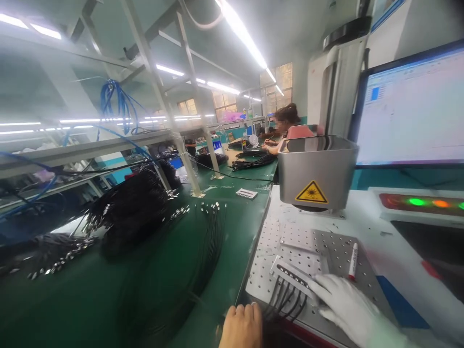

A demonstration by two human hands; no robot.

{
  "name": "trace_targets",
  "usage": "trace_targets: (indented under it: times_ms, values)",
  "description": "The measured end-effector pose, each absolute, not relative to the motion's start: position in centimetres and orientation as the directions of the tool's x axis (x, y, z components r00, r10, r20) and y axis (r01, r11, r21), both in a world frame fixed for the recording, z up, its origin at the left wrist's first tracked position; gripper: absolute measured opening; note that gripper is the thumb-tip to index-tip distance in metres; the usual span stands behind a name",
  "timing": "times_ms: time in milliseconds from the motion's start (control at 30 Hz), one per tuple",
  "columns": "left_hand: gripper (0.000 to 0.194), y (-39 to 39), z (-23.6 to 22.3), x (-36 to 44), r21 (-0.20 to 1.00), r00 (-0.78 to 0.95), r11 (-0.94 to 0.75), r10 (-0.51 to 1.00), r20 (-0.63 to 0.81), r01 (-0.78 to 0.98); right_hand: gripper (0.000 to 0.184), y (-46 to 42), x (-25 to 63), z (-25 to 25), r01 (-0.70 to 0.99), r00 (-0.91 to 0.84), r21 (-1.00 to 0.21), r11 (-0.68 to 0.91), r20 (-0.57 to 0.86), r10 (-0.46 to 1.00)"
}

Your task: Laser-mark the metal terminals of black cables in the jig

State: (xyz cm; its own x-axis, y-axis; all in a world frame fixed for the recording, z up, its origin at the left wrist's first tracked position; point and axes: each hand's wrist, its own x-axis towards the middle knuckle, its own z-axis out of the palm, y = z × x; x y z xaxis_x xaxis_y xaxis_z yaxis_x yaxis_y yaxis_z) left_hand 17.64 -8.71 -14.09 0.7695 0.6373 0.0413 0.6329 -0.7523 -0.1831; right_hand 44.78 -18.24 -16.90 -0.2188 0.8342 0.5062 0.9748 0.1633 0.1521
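Note:
My right hand (348, 307), in a white glove, lies flat with fingers stretched out on a small white fixture (290, 275) that holds the ends of several black cables (286, 302). The fixture rests on the perforated metal plate (308, 246) under the laser marker head (317, 169). My bare left hand (242, 326) sits at the plate's near-left edge with its fingers curled around the cable bundle. A red and white marker pen (353, 262) lies on the plate just beyond my right hand.
Piles of black cables (130, 212) with metal tips cover the green bench (232, 212) to the left. A spare white fixture (246, 194) lies further back. A monitor (409, 106) and a lit button panel (422, 203) stand right. Another person (286, 128) works at the far end.

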Motion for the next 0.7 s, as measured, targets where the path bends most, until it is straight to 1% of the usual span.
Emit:
trace_targets:
  times_ms: [33,67,133,200,300,400,467,533,600,633,700]
  values:
    - [0.035,-8.8,-14.6,17.6,-0.194,0.779,-0.758,0.624,0.065,0.623,0.043,-17.8,44.6,-16.8,0.954,-0.281,0.25,0.167,0.54,0.793]
    - [0.034,-9.0,-15.1,17.6,-0.212,0.788,-0.761,0.608,0.096,0.613,0.041,-17.5,44.5,-16.7,0.933,-0.325,0.323,0.157,0.575,0.751]
    - [0.032,-9.2,-15.9,17.5,-0.265,0.805,-0.76,0.569,0.167,0.593,0.039,-17.2,44.4,-16.5,0.91,-0.364,0.399,0.114,0.636,0.68]
    - [0.031,-9.4,-16.4,17.4,-0.318,0.822,-0.758,0.525,0.22,0.569,0.04,-17.0,44.2,-16.3,0.898,-0.385,0.428,0.098,0.659,0.646]
    - [0.028,-9.4,-16.9,17.2,-0.364,0.849,-0.767,0.468,0.247,0.529,0.043,-16.7,44.3,-16.0,0.887,-0.415,0.447,0.115,0.663,0.623]
    - [0.028,-9.2,-17.4,17.0,-0.384,0.863,-0.773,0.442,0.245,0.505,0.042,-16.7,44.9,-15.9,0.864,-0.448,0.478,0.156,0.591,0.671]
    - [0.029,-8.9,-17.9,17.0,-0.386,0.869,-0.779,0.435,0.233,0.494,0.041,-17.0,45.4,-15.8,0.856,-0.459,0.494,0.154,0.589,0.664]
    - [0.029,-8.7,-18.2,17.0,-0.379,0.884,-0.798,0.42,0.208,0.468,0.04,-17.1,45.7,-15.2,0.874,-0.443,0.47,0.121,0.669,0.597]
    - [0.03,-8.6,-18.0,17.2,-0.372,0.901,-0.82,0.403,0.162,0.434,0.037,-16.5,45.4,-14.2,0.916,-0.385,0.379,0.133,0.738,0.554]
    - [0.031,-8.6,-17.7,17.2,-0.371,0.906,-0.827,0.402,0.133,0.422,0.035,-15.8,45.0,-13.5,0.943,-0.328,0.295,0.152,0.754,0.569]
    - [0.032,-8.9,-16.7,17.5,-0.371,0.906,-0.831,0.416,0.078,0.414,0.038,-14.0,44.0,-12.1,0.984,-0.15,0.054,0.168,0.752,0.641]
